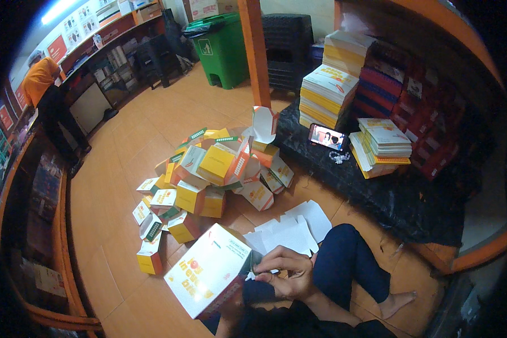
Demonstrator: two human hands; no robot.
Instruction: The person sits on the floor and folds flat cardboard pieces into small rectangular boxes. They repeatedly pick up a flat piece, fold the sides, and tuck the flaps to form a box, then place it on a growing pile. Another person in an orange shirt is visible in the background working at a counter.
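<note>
Below, mostly orange tiled floor [118, 225], bordered on the right by a black-covered platform [388, 208]. Can make out a co-worker [44, 93] in an orange top, bent forward at the floor's far left edge. Next, an orange post [256, 62] upright by the platform's far left corner, and off the platform's left edge a jumbled heap of cartons [214, 163] in white, yellow, orange and green. Farther back, left of the post, a green bin [226, 62] on the floor. On the platform, near its far left corner, a tall stack [328, 90] of white and yellow stock, with a shorter stack [384, 141] a little nearer.

Between heap and bent knee, white card sheets [290, 228], lying on the floor and overlapping. Just left of these, held above the lap and tilted, a white box [208, 270] with yellow and orange print. At its right edge, the right hand [287, 273] — thumb and fingertips drawn close together; cannot tell whether clamped on the edge. Beneath the box, the left hand [233, 305], mostly hidden; cannot tell the state of its fingers.

Smallest, by the foot of the tall stack: a lit phone [328, 137] and, just beside, a white cord [339, 157].
</note>
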